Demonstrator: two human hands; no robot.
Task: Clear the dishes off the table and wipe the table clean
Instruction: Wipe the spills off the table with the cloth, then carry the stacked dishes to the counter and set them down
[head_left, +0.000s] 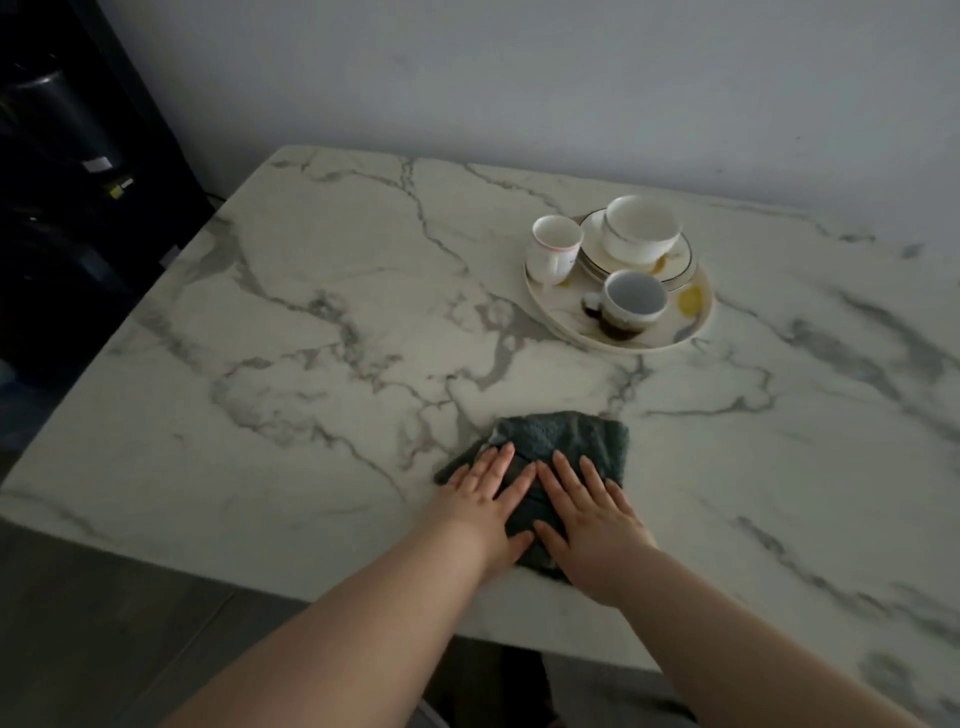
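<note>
A dark teal cloth (566, 441) lies near the front edge of the white marble table (311, 338). My left hand (485, 506) and my right hand (592, 525) press flat on it side by side, fingers straight. Farther back, right of centre, a large round plate (691, 325) carries a stack of small plates (675, 262) with a white bowl (641, 228) on top, a white cup (553, 249) at its left and a dark-patterned cup (631, 301) in front.
A grey wall runs behind the table. Dark furniture with a black container (57, 119) stands off the table's left side. Dark floor shows below the front edge.
</note>
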